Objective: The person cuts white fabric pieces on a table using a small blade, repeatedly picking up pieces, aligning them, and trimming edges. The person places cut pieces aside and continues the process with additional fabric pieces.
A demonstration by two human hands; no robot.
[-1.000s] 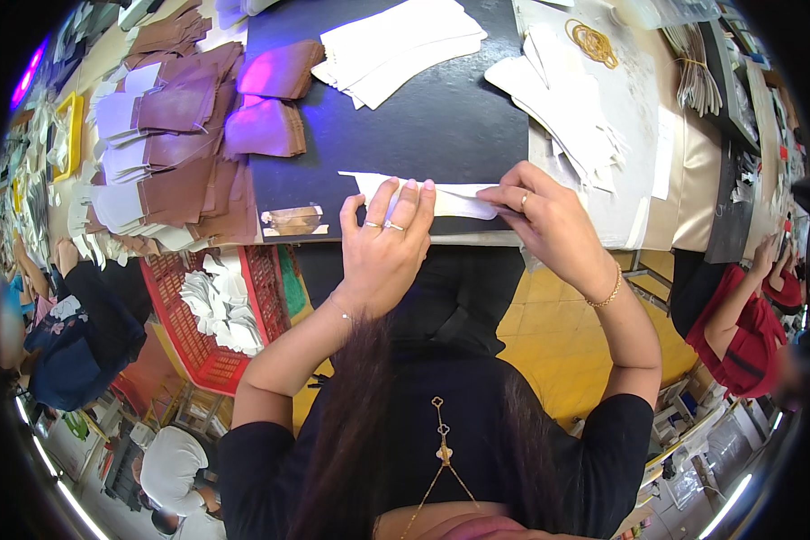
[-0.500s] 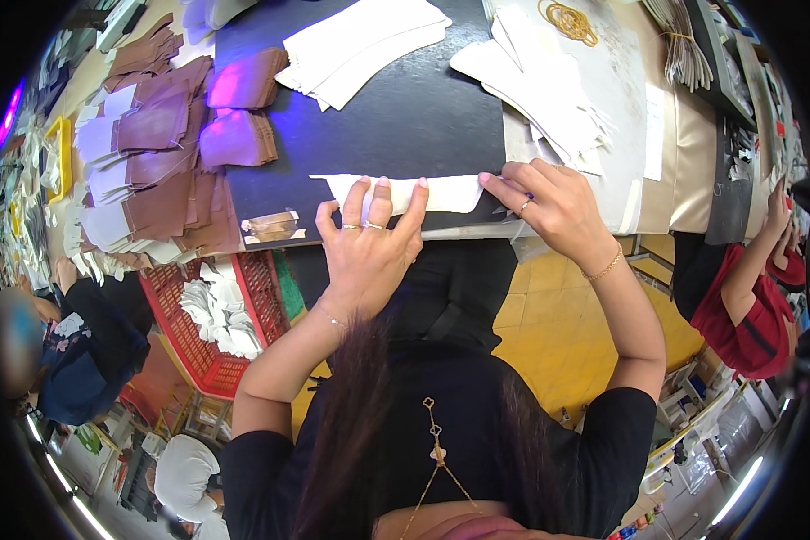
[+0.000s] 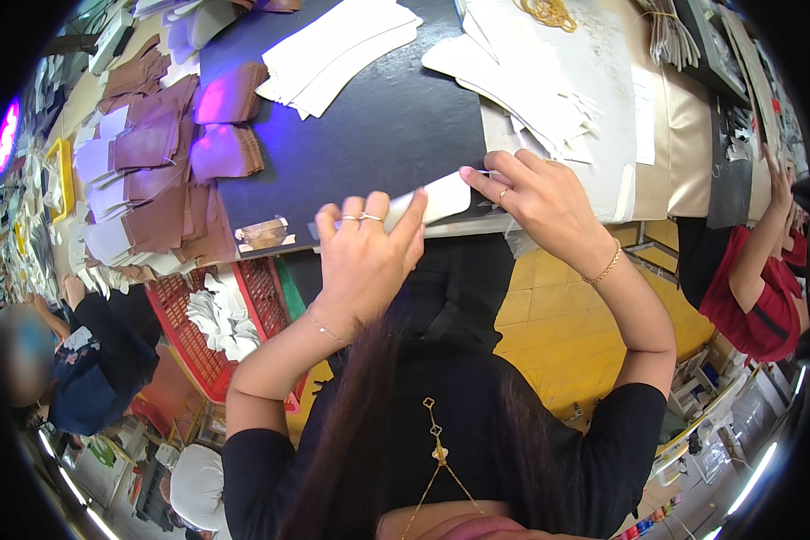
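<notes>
A curved white flat piece [image 3: 448,198] lies near the front edge of the black work mat [image 3: 369,117]. Across its left part, my left hand [image 3: 364,256] has its fingers spread and presses it down, covering much of it. At the right end, my right hand [image 3: 549,202] is closed, with bent fingers and one fingertip on the upper corner of the piece. Something thin and pale shows beside that fingertip; whether it belongs to the piece I cannot tell.
White cut pieces lie in a fanned stack [image 3: 333,54] and a second pile [image 3: 522,81] beyond my hands. Brown pieces [image 3: 157,135] are heaped at left. A red crate [image 3: 184,310] holding white pieces stands below the table. Other people sit at both sides.
The white piece has turned, its right end now pointing up toward the far right. Both my hands have shifted slightly with it. The whole view has moved a little.
</notes>
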